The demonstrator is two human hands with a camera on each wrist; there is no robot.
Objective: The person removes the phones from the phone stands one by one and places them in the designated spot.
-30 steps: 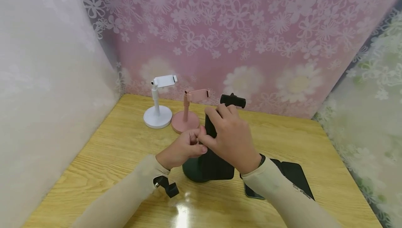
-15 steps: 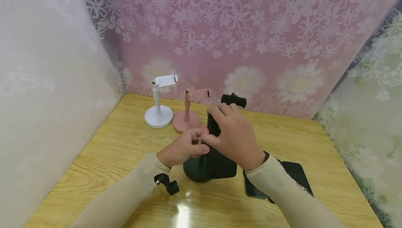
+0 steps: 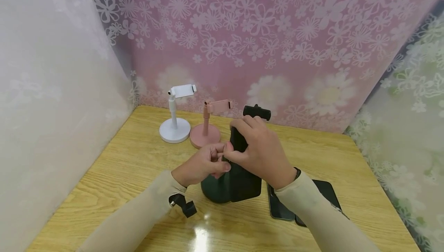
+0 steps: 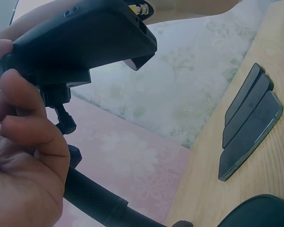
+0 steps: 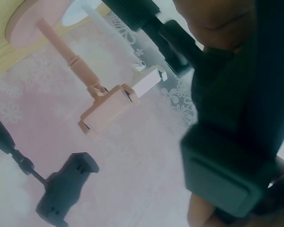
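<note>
A black phone point(image 3: 247, 184) stands on edge in the clamp point(image 4: 61, 78) of a dark green phone stand point(image 3: 213, 190). My right hand point(image 3: 260, 150) grips the phone from above, fingers over its top and thumb on the near face. At the phone's left edge, my left hand point(image 3: 202, 164) pinches the stand's clamp with curled fingers, close to the right thumb. The left wrist view shows the clamp under the phone and the ribbed neck point(image 4: 92, 194) below it. In the right wrist view the clamp's dark end point(image 5: 222, 175) sits close to the camera. The clamp's far side is hidden.
A white phone stand point(image 3: 174, 130) and a pink phone stand point(image 3: 205, 135) stand at the back left. Behind my right hand rises a black phone stand point(image 3: 256, 112). Several phones point(image 4: 255, 127) lie side by side at the right, partly under my right forearm.
The phone has shifted slightly to the right and turned a little, with my right hand following. My left hand has edged slightly right too, still at the clamp.
</note>
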